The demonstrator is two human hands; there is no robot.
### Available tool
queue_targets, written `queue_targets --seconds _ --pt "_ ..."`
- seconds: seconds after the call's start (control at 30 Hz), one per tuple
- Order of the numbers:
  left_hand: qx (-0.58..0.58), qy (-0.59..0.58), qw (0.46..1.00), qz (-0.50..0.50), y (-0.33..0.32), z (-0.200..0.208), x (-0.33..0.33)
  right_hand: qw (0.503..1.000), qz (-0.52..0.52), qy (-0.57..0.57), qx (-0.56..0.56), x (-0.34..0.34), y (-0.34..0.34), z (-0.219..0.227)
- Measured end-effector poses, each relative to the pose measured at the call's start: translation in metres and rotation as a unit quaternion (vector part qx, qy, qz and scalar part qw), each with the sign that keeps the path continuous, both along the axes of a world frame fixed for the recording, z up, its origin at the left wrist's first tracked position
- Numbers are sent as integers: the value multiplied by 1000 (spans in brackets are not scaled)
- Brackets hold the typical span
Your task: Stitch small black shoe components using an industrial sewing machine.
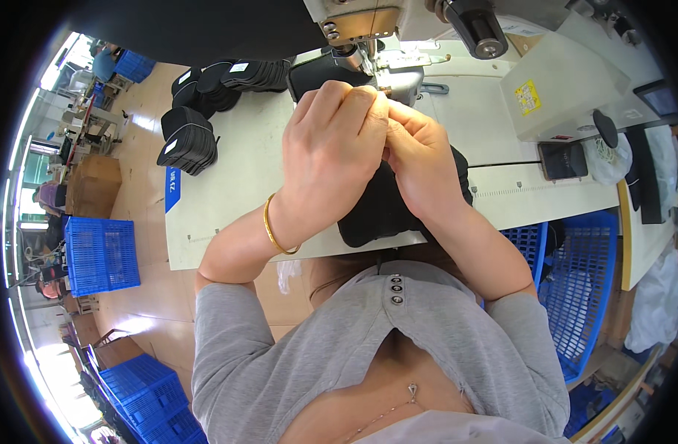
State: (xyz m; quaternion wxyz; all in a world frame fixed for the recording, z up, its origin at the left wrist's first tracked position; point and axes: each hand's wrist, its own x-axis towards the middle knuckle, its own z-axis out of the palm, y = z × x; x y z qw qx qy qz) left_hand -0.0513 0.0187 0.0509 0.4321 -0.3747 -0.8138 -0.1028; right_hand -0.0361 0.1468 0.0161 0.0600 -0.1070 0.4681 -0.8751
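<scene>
My left hand point(328, 159) and my right hand point(424, 166) meet just in front of the sewing machine's needle area point(368, 59). Their fingertips are pinched closely together. Whatever sits between them is hidden or too small to make out. Below the hands, near the table's front edge, lies a stack of black padded fabric pieces point(376, 211), partly covered by my hands and right forearm. Another black piece point(309, 75) rests beside the presser foot, on its left.
Stacks of black pieces point(187, 144) stand at the left of the white table point(243, 170). A phone point(562, 161) and a clear plastic bag point(609, 159) lie at the right. Blue crates point(102, 255) stand on the floor at left; a blue basket point(579, 288) is below the table at right.
</scene>
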Motion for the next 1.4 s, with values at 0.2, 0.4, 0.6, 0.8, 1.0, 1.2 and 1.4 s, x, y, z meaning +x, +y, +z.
queue_targets --seconds 0.2,0.4,0.6,0.8,1.0,1.2,1.4 --pt "39 -39 998 -21 -9 0 7 1000 -10 -2 7 1 -1 1" --pt "396 -222 886 -97 -29 -17 3 976 -96 57 188 3 21 -6" --pt "509 -637 543 -200 -52 -16 -40 619 -300 248 682 2 76 -49" --pt "349 -416 834 -93 -53 -13 -104 646 -247 217 689 2 74 -64" --pt "108 -450 885 52 -39 -40 23 646 -298 244 659 4 74 -72" --pt "24 -279 954 108 -21 -49 55 644 -323 238 651 8 75 -74" --pt "51 -339 936 84 -32 -57 34 646 -371 280 606 7 73 -71"
